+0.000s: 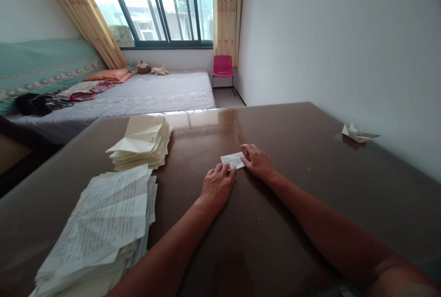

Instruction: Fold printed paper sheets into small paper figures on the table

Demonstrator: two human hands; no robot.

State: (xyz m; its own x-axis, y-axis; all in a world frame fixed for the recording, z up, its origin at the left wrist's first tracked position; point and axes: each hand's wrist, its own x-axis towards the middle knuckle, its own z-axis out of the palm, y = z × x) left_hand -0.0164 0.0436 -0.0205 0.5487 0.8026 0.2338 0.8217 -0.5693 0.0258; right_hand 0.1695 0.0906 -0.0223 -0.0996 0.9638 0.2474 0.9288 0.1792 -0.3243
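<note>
A small folded piece of printed paper [231, 159] lies on the brown table [275, 125], between my two hands. My left hand [217, 186] rests palm down at its lower left edge, with the fingertips lying flat on the near part of the paper. At the paper's right end, the thumb of my right hand [258, 163] touches it. The right index finger arches above the paper's upper right corner, apart from the thumb. A folded paper boat [359, 134] sits far off to the right, near the wall.
Creased printed sheets [99, 223] are stacked at the left front of the table. Behind them stands a pile of cream-coloured paper [146, 136]. Beyond the table are a bed [172, 88], a pink chair [223, 66] and a window. A white wall [330, 35] borders the right side.
</note>
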